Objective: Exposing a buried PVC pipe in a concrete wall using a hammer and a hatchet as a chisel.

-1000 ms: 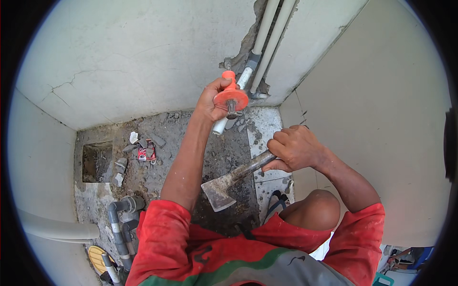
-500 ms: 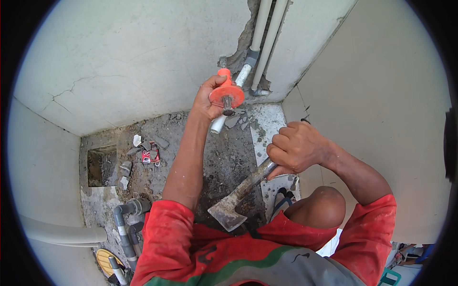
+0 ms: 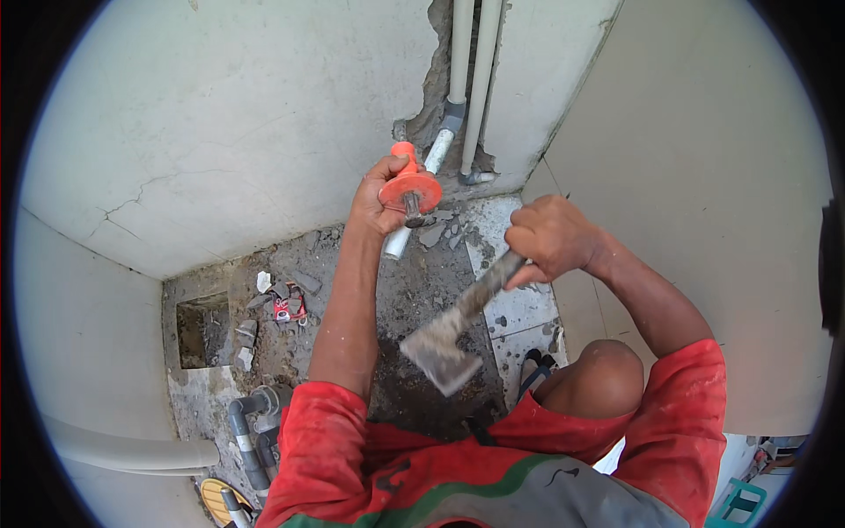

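My left hand (image 3: 370, 202) is wrapped round a chisel (image 3: 411, 188) with an orange grip and a round orange guard. Its struck metal end points back toward me, while the far end reaches the broken edge of the wall; whether the tip touches is hard to tell. In my right hand (image 3: 554, 236) is the handle of a hatchet (image 3: 444, 348). The worn metal head hangs low in front of me, blurred by motion and apart from the chisel. A short white pipe (image 3: 437, 150) slants down just beyond my left hand.
Two pale pipes (image 3: 459, 62) run down a chipped channel in the wall. Rubble and a crushed red packet (image 3: 288, 306) lie beside a square pit (image 3: 201, 330). Grey pipe fittings (image 3: 245, 431) rise at the lower left; a tile strip (image 3: 521, 308) borders the right wall.
The hatchet has risen with my right hand, its head swinging away from my body. My left hand still holds the chisel at about the same spot on the wall. The view has shifted slightly.
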Demonstrator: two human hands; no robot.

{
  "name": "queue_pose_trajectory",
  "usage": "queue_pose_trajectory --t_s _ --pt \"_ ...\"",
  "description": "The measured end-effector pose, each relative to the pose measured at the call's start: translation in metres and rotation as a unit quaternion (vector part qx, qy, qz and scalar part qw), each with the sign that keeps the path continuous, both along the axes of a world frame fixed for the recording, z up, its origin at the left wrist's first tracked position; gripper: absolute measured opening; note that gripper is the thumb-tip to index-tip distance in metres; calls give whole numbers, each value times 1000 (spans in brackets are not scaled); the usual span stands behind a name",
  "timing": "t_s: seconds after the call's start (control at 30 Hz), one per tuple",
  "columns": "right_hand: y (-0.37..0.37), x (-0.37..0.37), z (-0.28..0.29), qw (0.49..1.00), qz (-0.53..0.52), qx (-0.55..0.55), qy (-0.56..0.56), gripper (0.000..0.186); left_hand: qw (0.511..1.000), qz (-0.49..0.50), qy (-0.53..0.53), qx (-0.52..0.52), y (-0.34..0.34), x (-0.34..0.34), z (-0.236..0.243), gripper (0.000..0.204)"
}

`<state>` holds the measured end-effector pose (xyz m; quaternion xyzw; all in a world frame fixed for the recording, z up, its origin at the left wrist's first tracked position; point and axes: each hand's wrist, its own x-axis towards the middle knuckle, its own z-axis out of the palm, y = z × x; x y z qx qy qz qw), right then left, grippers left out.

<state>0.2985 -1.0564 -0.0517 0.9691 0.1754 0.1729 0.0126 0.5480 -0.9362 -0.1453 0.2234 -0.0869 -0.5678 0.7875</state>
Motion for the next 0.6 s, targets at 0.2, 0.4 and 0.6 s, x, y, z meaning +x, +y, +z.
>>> queue_pose_trajectory --t_s 0.2,0.4,0.6 --pt "10 0 2 983 -157 84 -47 57 999 -22 23 -13 11 -4 2 26" --pt "-33 8 -13 988 -148 35 21 57 999 14 -44 1 -7 0 -3 27" --pt "15 -16 -16 992 -81 95 7 53 1000 20 -2 22 7 -4 1 27"
